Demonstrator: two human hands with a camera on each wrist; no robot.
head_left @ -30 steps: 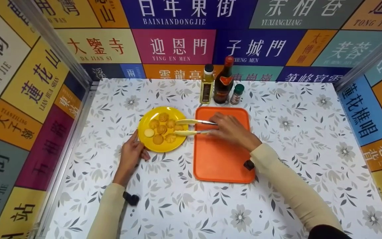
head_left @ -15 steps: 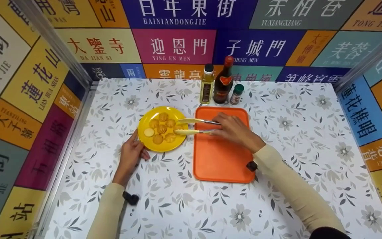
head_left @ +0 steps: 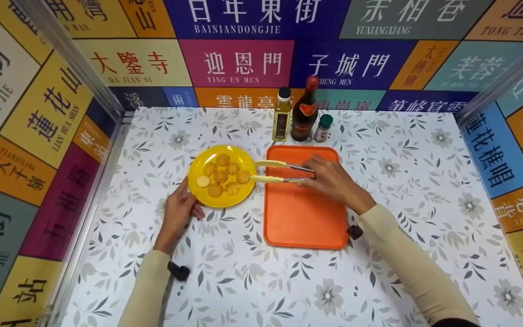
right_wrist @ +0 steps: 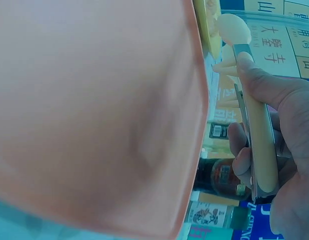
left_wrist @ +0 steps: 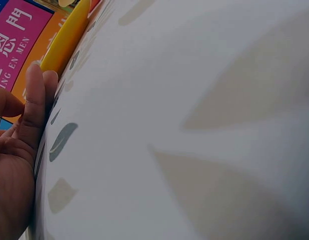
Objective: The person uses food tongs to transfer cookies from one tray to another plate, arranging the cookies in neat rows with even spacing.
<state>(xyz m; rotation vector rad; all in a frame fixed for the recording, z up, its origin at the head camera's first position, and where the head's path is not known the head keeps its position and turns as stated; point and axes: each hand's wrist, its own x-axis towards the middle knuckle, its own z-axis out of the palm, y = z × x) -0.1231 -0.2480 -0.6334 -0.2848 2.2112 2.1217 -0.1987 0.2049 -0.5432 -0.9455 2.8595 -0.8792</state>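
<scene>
My left hand (head_left: 180, 213) rests on the table at the lower left of a yellow plate (head_left: 224, 200). In the left wrist view, its fairly straight fingers (left_wrist: 34, 95) touch the plate's rim. Several piped butter cookies (head_left: 220, 176) lie on the plate, along with a smooth pale one (head_left: 203, 181). My right hand (head_left: 334, 181) grips tongs (head_left: 270, 164) with cream tips and metal arms. The tips stand apart beside the plate's right edge, with nothing between them. Underneath lies an orange tray (head_left: 304, 218), with no cookies visible on it.
Behind the tray stand an oil bottle (head_left: 282, 118), a dark red-capped bottle (head_left: 303, 113) and a small green-capped jar (head_left: 323, 129). Printed panels (head_left: 239, 63) wall the table at the back and both sides. A flower-patterned cloth (head_left: 261, 286) covers the table.
My right hand has drawn the tongs to the right, away from the rightmost cookie, which stays on the plate. My left hand keeps its place at the plate.
</scene>
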